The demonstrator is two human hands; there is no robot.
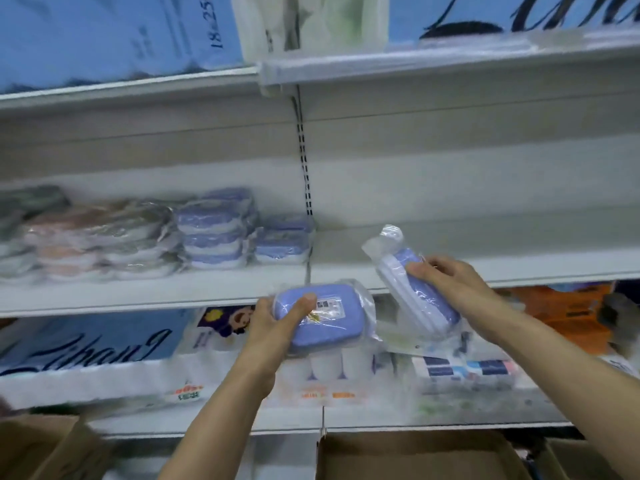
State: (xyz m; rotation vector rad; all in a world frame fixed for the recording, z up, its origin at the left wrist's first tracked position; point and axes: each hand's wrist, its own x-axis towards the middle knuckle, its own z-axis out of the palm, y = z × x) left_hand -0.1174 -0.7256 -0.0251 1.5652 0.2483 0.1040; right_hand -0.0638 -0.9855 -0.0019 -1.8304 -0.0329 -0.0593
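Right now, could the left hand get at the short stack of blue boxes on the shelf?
Probably yes: the short stack sits just above the left hand with nothing between. But its fingers already grip a blue box, so it could only touch.

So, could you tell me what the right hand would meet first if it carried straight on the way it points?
Probably the bare shelf board just past the wrapped blue box that the right hand grips; the short stack of blue boxes lies further left. Depth is unclear.

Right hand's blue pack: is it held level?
No, the right hand grips the blue pack steeply tilted, upper end toward the shelf.
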